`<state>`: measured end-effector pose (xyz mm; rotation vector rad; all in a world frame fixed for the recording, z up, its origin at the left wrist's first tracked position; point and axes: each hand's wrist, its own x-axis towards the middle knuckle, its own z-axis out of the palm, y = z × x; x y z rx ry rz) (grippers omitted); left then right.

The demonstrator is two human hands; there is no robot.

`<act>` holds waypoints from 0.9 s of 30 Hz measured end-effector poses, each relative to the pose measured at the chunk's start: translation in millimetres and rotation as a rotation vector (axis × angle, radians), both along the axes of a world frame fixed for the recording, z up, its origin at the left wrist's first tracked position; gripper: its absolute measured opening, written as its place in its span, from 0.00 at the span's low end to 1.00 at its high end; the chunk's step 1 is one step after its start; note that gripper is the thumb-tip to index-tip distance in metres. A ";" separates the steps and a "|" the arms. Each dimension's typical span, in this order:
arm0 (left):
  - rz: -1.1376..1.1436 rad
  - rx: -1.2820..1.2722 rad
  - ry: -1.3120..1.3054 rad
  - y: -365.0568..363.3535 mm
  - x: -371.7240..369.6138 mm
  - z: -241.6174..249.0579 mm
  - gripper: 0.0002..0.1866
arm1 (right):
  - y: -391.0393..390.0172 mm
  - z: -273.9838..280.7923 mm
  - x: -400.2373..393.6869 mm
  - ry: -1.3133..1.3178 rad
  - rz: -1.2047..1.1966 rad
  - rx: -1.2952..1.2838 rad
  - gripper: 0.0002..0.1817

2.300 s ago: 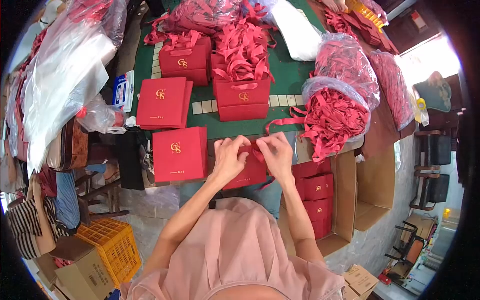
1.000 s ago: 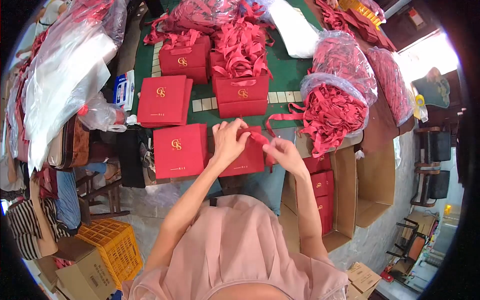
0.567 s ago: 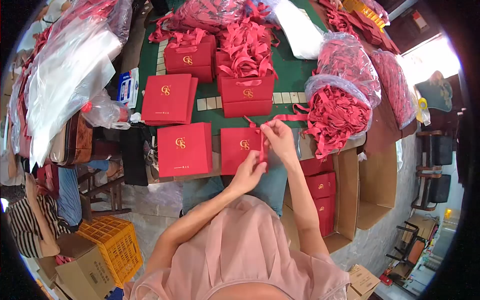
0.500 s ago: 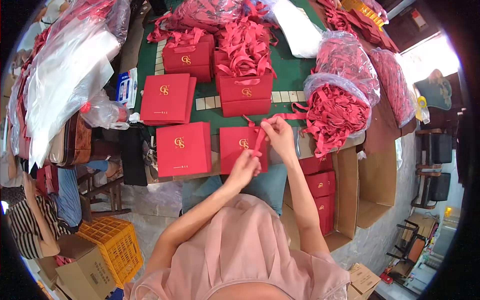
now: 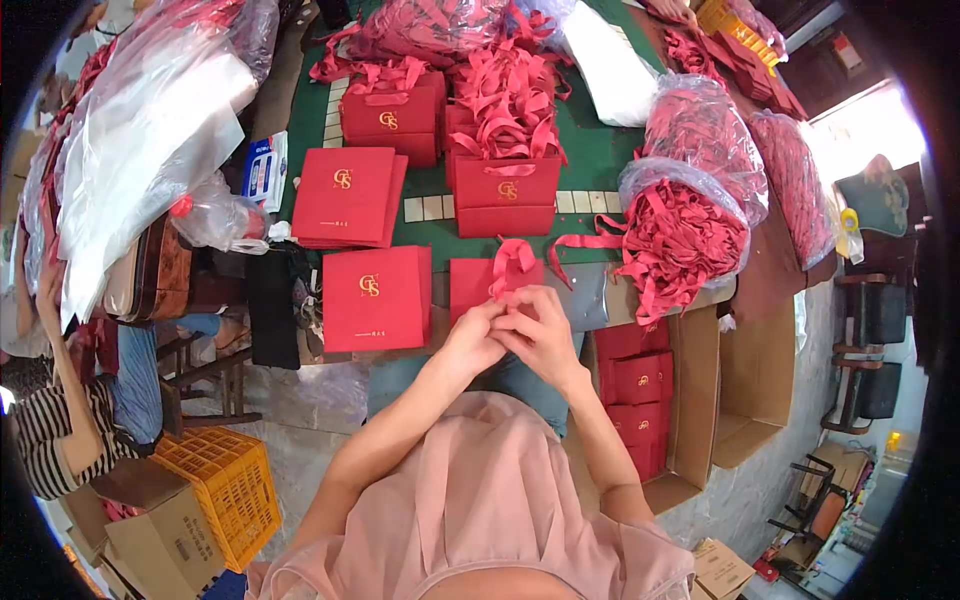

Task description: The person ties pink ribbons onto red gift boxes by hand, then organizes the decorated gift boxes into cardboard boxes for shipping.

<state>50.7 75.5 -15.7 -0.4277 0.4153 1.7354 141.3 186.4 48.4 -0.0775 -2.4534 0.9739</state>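
A red bag [image 5: 468, 275] lies flat at the table's near edge, partly covered by both hands. My left hand [image 5: 478, 338] and my right hand [image 5: 535, 330] meet over its lower part, fingers closed. A looped red ribbon [image 5: 514, 262] rises from between them and lies over the bag. Which fingers pinch the ribbon is partly hidden, but both hands are at its lower end. To the left is a stack of red bags [image 5: 372, 300] with gold print. Another ribbon [image 5: 585, 243] trails from a plastic bag of red ribbons [image 5: 685, 240] on the right.
Upright red bags [image 5: 505, 195] with ribbon handles stand behind, beside another flat stack [image 5: 345, 195]. Clear plastic sheets [image 5: 150, 140] lie at the left. Cardboard boxes [image 5: 695, 400] with red bags are at lower right. A person in a striped top [image 5: 60, 430] is at far left, near a yellow crate [image 5: 225, 490].
My right hand has come down and left to meet my left hand. The ribbon, earlier stretched between them, now forms a loop above them. The ribbon end from the pile now hangs free.
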 end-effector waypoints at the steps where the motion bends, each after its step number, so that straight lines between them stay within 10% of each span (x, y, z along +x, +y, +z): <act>1: 0.016 0.058 -0.053 1.6 0.7 -6.7 0.12 | -1.7 1.2 -1.1 0.039 -0.021 0.017 0.11; 7: -0.101 -0.270 0.535 -7.1 -3.8 13.2 0.11 | 15.1 11.5 18.9 0.051 -0.050 -0.545 0.04; 9: -0.016 -0.558 1.562 -9.2 -7.5 11.5 0.10 | 17.9 13.2 24.0 -0.034 -0.128 -0.624 0.03; 12: -0.072 -0.847 1.992 -8.6 -21.5 37.5 0.14 | 17.8 24.4 16.2 -0.198 -0.163 -0.452 0.03; 17: -0.195 -1.034 2.268 -2.9 -34.3 9.7 0.37 | 7.5 5.3 -14.2 -0.247 -0.166 -0.211 0.06; 27: -0.210 -0.915 2.224 -5.3 -34.4 28.2 0.24 | -5.8 -30.7 -31.4 -0.349 -0.330 -0.065 0.05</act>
